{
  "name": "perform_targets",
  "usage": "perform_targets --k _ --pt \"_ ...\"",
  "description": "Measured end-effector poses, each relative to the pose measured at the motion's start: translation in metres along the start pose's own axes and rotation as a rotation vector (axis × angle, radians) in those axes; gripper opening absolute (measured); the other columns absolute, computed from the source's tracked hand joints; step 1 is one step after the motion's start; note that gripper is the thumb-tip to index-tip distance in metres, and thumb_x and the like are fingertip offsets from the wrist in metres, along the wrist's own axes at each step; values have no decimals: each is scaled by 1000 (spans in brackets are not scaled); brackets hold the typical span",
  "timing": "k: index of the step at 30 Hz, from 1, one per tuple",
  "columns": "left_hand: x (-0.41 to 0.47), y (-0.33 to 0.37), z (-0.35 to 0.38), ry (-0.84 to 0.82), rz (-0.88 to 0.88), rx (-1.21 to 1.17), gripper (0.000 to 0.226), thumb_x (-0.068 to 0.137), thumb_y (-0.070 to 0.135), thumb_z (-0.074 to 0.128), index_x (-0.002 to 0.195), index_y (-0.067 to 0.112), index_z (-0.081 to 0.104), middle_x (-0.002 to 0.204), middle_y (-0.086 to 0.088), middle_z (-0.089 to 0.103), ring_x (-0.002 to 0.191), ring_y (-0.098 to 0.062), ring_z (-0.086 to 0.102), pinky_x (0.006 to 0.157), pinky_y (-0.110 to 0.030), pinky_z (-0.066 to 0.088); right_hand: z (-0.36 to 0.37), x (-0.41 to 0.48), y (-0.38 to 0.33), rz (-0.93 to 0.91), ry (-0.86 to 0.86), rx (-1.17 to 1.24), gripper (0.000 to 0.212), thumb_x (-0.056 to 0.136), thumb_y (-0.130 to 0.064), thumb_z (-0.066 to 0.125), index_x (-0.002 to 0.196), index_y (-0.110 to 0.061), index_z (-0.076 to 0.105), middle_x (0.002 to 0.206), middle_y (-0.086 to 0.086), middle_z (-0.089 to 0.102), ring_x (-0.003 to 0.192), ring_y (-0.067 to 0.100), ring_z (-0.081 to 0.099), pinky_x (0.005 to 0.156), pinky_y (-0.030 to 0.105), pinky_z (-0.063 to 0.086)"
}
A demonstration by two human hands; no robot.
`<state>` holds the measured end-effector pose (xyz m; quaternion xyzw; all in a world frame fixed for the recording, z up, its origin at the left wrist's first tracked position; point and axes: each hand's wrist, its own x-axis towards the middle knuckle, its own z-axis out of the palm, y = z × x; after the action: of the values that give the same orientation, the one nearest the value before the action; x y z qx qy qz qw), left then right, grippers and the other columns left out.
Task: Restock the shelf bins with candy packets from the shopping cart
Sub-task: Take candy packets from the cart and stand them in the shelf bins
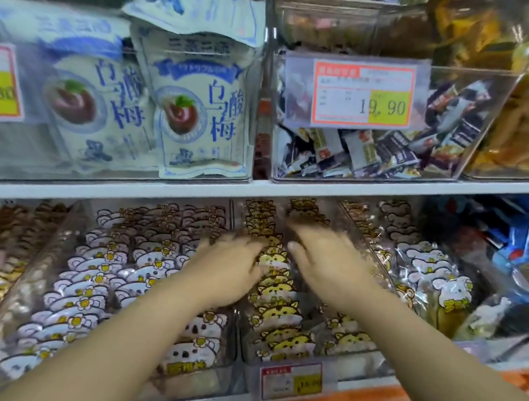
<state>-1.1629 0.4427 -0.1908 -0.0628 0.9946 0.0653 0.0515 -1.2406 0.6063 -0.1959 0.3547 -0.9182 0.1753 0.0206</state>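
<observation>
Lower centre: left hand (228,264) and right hand (326,262), fingers straight though blurred, rested on cat packets (276,313) filling a clear bin (365,362).

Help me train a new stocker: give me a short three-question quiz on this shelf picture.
1. True or false: the left hand and the right hand are both at the yellow cat packets.
2. The top-middle price tag reads: A) 9.90 B) 19.90 C) 29.90
3. Fill in: the blue-and-white pouches stand ___ the yellow cat packets.
Key: 1 true; 2 B; 3 above.
</observation>
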Motion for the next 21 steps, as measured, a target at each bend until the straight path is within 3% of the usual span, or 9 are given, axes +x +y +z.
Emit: perform_targets --k 2,4,10,16,19,21 --pt "3 2 1 -9 3 -9 43 103 39 41 146 33 39 152 0 42 144 -24 31 117 -59 19 14 13 -10 -29 -66 -1 32 96 -22 52 126 -25 64 122 3 67 115 25 60 97 39 48" --pt "3 3 2 27 26 -24 34 102 32 45 136 34 48 144 2 50 138 -23 36 115 -59 21 21 19 -9 4 -33 9 23 89 -14 58 104 -22 73 108 3 72 103 25 64 87 34 51" --pt "0 5 12 51 36 -12 32 100 23 48 126 39 57 137 0 56 138 -20 35 115 -60 14 25 16 3 67 -39 38 17 85 -12 64 82 -22 77 91 -3 75 87 20 67 81 32 54" --pt "3 14 6 68 -32 15 50 92 1 48 131 30 57 127 -7 61 130 -26 45 115 -60 19 31 32 -8 110 -97 2 19 90 -12 59 88 -23 73 98 4 72 96 28 67 85 38 55" --pt "-10 11 12 288 -24 -160 32 102 18 45 129 27 59 133 1 58 129 -24 48 115 -54 26 7 -5 -21 -94 83 -55 29 99 -24 50 123 -23 67 123 5 67 113 30 60 100 45 47" --pt "-32 11 15 325 -26 -306 35 107 29 37 137 30 55 146 6 49 139 -22 38 117 -51 24 3 -46 -33 -176 16 -112 46 105 -38 33 144 -22 49 151 0 46 137 27 42 118 50 27"
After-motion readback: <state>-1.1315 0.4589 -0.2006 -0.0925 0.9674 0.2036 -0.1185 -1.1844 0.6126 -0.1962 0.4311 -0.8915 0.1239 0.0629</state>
